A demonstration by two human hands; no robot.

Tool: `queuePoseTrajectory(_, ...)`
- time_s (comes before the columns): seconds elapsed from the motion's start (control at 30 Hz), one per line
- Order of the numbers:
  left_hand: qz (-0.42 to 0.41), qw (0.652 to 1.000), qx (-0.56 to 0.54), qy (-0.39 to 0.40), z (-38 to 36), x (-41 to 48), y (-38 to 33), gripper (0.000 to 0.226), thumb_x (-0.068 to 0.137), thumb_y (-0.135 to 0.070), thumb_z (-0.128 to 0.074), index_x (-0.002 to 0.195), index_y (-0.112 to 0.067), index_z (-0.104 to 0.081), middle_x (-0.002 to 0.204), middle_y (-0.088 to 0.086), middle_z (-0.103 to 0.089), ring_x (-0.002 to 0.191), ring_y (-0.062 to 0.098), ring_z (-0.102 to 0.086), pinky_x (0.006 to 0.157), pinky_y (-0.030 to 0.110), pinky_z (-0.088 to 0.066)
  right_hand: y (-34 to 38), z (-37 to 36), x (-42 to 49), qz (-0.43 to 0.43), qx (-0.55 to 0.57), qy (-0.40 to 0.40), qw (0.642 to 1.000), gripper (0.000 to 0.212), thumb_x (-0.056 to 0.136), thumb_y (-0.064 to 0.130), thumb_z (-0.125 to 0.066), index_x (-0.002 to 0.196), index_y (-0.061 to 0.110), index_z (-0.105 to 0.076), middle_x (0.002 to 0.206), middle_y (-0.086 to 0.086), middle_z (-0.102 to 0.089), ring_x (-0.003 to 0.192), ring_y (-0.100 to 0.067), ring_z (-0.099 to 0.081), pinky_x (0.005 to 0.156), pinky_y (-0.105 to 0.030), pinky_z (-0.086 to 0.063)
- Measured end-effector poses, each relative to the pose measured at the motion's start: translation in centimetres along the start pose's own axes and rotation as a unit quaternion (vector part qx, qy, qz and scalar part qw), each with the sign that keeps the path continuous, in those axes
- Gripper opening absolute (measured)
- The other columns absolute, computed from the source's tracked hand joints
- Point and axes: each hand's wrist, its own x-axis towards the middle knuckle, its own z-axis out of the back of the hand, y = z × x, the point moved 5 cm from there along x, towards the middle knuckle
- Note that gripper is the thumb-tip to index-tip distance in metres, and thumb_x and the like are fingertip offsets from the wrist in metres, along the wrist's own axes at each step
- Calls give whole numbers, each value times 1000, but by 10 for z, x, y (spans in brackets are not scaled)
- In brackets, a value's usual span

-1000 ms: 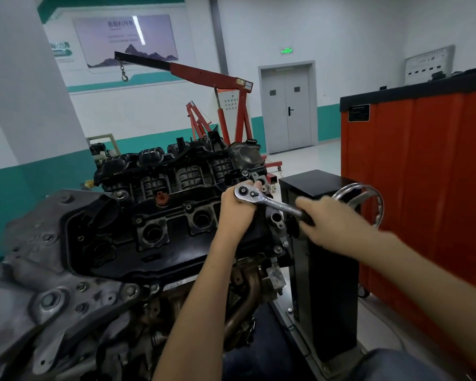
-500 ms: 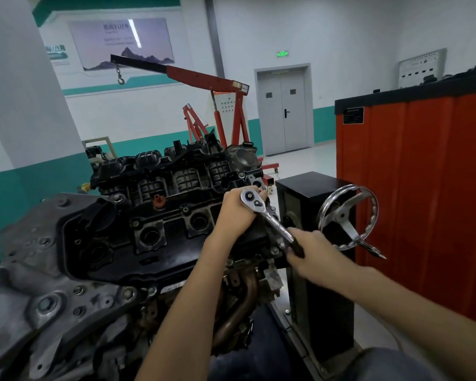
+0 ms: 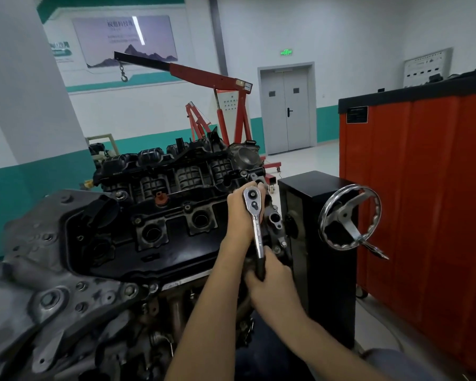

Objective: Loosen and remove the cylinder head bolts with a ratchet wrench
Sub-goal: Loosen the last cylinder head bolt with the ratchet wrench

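Fingers of the right hand (image 3: pixel 272 284) are clenching the black grip of the ratchet wrench (image 3: pixel 256 229), nearest the person. Farther up, the left hand (image 3: pixel 241 213) is cupping its chrome head against the engine (image 3: pixel 160 215), hiding the bolt. Beyond, a red hoist (image 3: pixel 226 105) is standing.

- The left hand (image 3: pixel 241 213) is reaching far forward, its fingers curling closed around something under it, forearm running up from the near edge.
- The right hand (image 3: pixel 272 281) is clenching nearer, just right of the left wrist, forearm entering from lower right.
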Motion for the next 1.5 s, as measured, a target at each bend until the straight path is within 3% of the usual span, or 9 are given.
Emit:
queuePoseTrajectory(0.2, 10, 994, 30, 108, 13, 7, 1, 56, 90, -17, -67, 41, -28, -42, 42, -13, -40, 45, 2, -36, 52, 11, -32, 1, 56, 31, 51, -164, 99, 980, 18, 85, 5, -55, 87, 23, -52, 73, -6, -59, 54, -9, -54, 49, -16, -43)
queuePoseTrajectory(0.4, 22, 993, -31, 111, 7, 6, -1, 51, 94, -20, -63, 50, -20, -38, 45, -13, -36, 47, 3, -33, 52, 12, -30, 28, 113, 86, 171, -458, 120, 864, 14, 89, 16, -54, 103, 19, -52, 65, 11, -43, 55, -3, -42, 49, -17, -29)
queuePoseTrajectory(0.6, 29, 997, -63, 25, 2, -1, -2, 51, 99, -15, -54, 55, -19, -28, 43, -14, -31, 45, 3, -29, 49, 13, -27, 4, 60, 23, 56, -155, 56, 985, 9, 84, 10, -59, 82, 11, -50, 63, -5, -54, 49, -12, -48, 45, -17, -37)
queuePoseTrajectory(0.73, 39, 995, -87, 5, -1, -2, -6, 44, 96, -4, -54, 60, -14, -31, 44, -13, -25, 44, 3, -26, 47, 10, -27, 10, 2, -2, 10, 30, -2, 1000, 16, 81, 4, -56, 76, 18, -51, 54, 1, -50, 42, -5, -45, 41, -16, -36)
queuePoseTrajectory(0.9, 26, 996, 13, 87, 10, 4, 1, 52, 95, -21, -60, 57, -19, -25, 50, -8, -26, 51, 7, -24, 52, 23, -26, 5, 23, 11, 42, -74, 49, 995, 15, 80, 2, -56, 82, 17, -53, 65, -9, -57, 51, -14, -50, 49, -26, -43)
queuePoseTrajectory(1.17, 41, 990, 42, 130, 5, 5, 1, 38, 92, -5, -56, 63, -26, -68, 63, -6, -64, 64, 12, -58, 66, 30, -44, 33, 127, 101, 185, -514, 144, 825, 14, 91, 18, -55, 104, 17, -49, 63, 9, -48, 52, -5, -48, 49, -16, -33)
queuePoseTrajectory(1.23, 55, 996, -15, 63, 11, 4, 3, 49, 95, -13, -58, 49, -32, -55, 50, -14, -52, 50, 1, -46, 56, 18, -35, 36, 118, 93, 179, -500, 114, 840, 12, 90, 19, -55, 96, 22, -45, 64, 8, -46, 53, -6, -46, 50, -18, -32)
queuePoseTrajectory(1.37, 39, 999, -25, 7, 2, 0, 5, 53, 97, -15, -57, 52, -24, -30, 42, -13, -35, 46, 3, -29, 52, 20, -26, 6, 68, 26, 67, -193, 64, 977, 22, 84, 8, -60, 83, 25, -47, 61, 4, -51, 45, -1, -47, 44, -15, -35)
queuePoseTrajectory(1.5, 31, 999, -34, 20, -5, 0, 3, 49, 96, -7, -56, 57, -15, -27, 49, -11, -24, 51, 5, -23, 53, 21, -24, -4, 4, 0, -13, 7, -1, 1000, 16, 84, 6, -56, 93, 19, -53, 67, -3, -55, 53, -7, -50, 47, -15, -36)
